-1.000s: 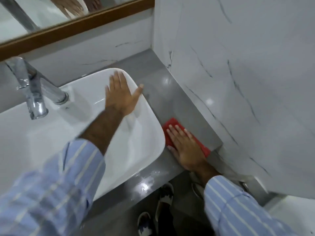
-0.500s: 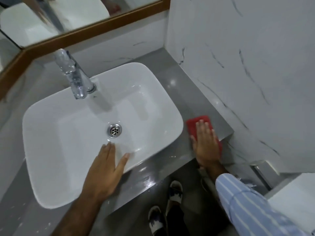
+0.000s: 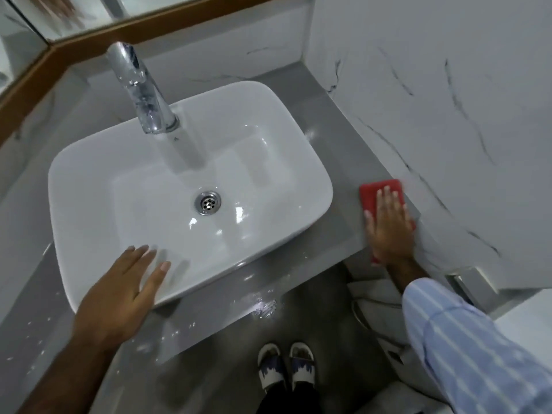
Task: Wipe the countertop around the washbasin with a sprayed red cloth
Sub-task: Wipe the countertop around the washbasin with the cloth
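Observation:
A white rectangular washbasin stands on a grey countertop. The folded red cloth lies flat on the counter strip to the right of the basin, close to the marble wall. My right hand presses flat on the cloth, fingers stretched forward, and covers its near half. My left hand rests palm down on the basin's front left rim, fingers spread, holding nothing. Water droplets shine on the counter's front edge.
A chrome tap rises behind the basin, with a drain in the bowl. A wood-framed mirror runs along the back. The white marble wall bounds the counter on the right. My shoes stand on the floor below.
My left hand left the basin's far right rim and settled on its front left rim. My right hand and the cloth stay on the right counter strip; the view swung left.

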Demonstrator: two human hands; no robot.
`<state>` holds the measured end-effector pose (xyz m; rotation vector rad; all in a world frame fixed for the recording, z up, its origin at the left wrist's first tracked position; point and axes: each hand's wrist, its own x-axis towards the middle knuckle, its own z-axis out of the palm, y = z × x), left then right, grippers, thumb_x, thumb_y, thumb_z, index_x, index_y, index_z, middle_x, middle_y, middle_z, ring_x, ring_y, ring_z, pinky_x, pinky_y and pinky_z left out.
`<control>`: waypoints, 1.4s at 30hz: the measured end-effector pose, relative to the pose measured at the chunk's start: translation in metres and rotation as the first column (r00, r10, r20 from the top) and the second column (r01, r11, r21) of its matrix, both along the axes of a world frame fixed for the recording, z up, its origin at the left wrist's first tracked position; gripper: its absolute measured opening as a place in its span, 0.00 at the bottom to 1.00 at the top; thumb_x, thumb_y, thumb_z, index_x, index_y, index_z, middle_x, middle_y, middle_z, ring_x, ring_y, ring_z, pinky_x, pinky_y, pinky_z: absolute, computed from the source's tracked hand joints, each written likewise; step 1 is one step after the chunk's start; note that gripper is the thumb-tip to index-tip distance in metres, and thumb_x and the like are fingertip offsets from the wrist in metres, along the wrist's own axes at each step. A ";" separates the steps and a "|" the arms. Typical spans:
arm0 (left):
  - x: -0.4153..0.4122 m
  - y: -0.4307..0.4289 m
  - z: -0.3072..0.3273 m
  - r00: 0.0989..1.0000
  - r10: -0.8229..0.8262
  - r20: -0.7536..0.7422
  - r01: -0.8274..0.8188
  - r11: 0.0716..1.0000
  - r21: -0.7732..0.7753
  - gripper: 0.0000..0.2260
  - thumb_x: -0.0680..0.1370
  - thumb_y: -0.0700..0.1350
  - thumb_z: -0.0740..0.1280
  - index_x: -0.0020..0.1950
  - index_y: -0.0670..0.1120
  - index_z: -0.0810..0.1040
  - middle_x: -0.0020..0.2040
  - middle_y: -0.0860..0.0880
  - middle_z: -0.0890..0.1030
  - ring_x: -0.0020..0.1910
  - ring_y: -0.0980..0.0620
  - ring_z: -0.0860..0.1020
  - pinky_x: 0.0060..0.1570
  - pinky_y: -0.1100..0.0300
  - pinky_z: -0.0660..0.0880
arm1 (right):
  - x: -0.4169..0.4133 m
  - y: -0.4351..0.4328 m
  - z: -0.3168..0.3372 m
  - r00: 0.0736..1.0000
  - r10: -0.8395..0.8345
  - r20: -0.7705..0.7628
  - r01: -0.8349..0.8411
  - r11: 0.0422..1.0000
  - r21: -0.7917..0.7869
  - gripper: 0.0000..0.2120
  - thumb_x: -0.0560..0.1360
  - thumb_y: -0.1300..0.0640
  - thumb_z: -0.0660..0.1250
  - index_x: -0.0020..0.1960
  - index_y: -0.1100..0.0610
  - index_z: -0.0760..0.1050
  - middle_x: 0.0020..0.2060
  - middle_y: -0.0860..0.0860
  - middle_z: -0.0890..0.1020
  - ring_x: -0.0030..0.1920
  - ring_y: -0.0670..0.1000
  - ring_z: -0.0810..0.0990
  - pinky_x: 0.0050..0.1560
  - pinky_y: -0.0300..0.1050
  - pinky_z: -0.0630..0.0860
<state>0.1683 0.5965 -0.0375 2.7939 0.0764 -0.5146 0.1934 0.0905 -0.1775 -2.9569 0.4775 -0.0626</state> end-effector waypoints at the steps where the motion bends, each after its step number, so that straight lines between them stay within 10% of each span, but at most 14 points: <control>1: -0.001 -0.003 0.001 1.000 -0.001 0.005 0.001 1.000 0.019 0.41 0.78 0.73 0.43 0.80 0.51 0.71 0.82 0.51 0.69 0.84 0.51 0.61 0.81 0.45 0.61 | 0.001 -0.001 0.002 0.999 -0.044 0.014 0.044 0.999 0.003 0.31 0.86 0.44 0.50 0.82 0.62 0.57 0.80 0.63 0.65 0.81 0.62 0.62 0.80 0.66 0.60; 5: 0.006 -0.003 -0.001 1.000 -0.010 0.014 0.010 0.999 0.032 0.43 0.77 0.74 0.40 0.79 0.52 0.73 0.81 0.52 0.71 0.84 0.52 0.62 0.81 0.46 0.62 | -0.019 0.073 0.010 0.994 -0.081 0.079 0.079 0.996 0.030 0.31 0.85 0.47 0.54 0.83 0.61 0.57 0.82 0.60 0.62 0.82 0.61 0.60 0.80 0.65 0.58; 11: 0.003 -0.002 0.003 1.000 -0.013 0.004 0.013 1.000 0.015 0.41 0.78 0.72 0.42 0.80 0.51 0.72 0.81 0.52 0.70 0.83 0.51 0.62 0.81 0.47 0.61 | -0.073 0.145 -0.001 0.882 0.470 0.047 -0.472 0.877 0.095 0.32 0.86 0.43 0.54 0.84 0.58 0.54 0.84 0.55 0.57 0.85 0.55 0.52 0.82 0.62 0.56; 18: -0.011 0.051 -0.009 0.938 -0.220 0.268 0.144 0.951 0.275 0.29 0.84 0.57 0.49 0.65 0.45 0.86 0.66 0.45 0.86 0.76 0.39 0.74 0.81 0.40 0.55 | -0.053 0.110 -0.001 0.996 0.083 0.042 -0.086 0.994 0.074 0.32 0.86 0.44 0.51 0.83 0.61 0.55 0.83 0.60 0.60 0.83 0.61 0.57 0.80 0.66 0.58; 26: -0.010 0.049 -0.014 0.919 -0.205 0.336 0.113 0.955 0.273 0.26 0.84 0.55 0.52 0.65 0.45 0.86 0.66 0.44 0.85 0.75 0.38 0.75 0.81 0.38 0.56 | -0.112 0.240 -0.013 0.707 0.707 0.022 -0.707 0.705 0.063 0.33 0.85 0.42 0.54 0.84 0.59 0.56 0.84 0.58 0.58 0.83 0.59 0.58 0.82 0.59 0.53; 35: -0.012 0.048 -0.015 0.923 -0.152 0.354 0.062 0.965 0.253 0.27 0.84 0.56 0.51 0.68 0.44 0.84 0.70 0.42 0.82 0.76 0.38 0.73 0.82 0.38 0.57 | -0.095 0.217 -0.006 0.957 0.291 0.017 -0.291 0.953 0.083 0.31 0.85 0.46 0.54 0.83 0.62 0.58 0.83 0.60 0.60 0.83 0.60 0.58 0.81 0.65 0.57; 42: -0.014 0.052 -0.015 0.930 -0.162 0.329 0.077 0.963 0.257 0.32 0.84 0.61 0.47 0.72 0.43 0.80 0.74 0.42 0.79 0.79 0.40 0.69 0.83 0.39 0.55 | -0.128 0.332 -0.011 0.673 0.740 0.009 -0.739 0.671 0.065 0.31 0.86 0.42 0.52 0.83 0.58 0.58 0.82 0.56 0.61 0.83 0.58 0.57 0.80 0.60 0.54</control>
